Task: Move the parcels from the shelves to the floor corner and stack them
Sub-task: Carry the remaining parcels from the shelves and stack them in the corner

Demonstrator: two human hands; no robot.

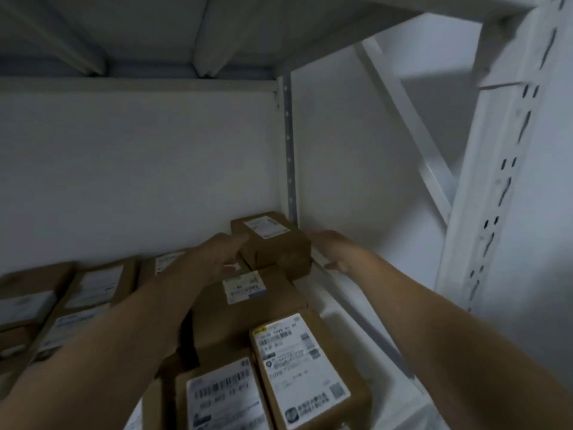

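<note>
A small brown cardboard parcel with a white label sits at the back right corner of the shelf, on top of a larger flat parcel. My left hand reaches in with straight fingers, its tips at the small parcel's left side. My right hand is stretched out just right of that parcel, fingers straight, a small gap between them and the box. Neither hand grips anything.
Several more labelled parcels lie on the shelf: two near the front and a row at the left. A white upright post stands behind the corner, a slotted one at the right, and the upper shelf hangs close overhead.
</note>
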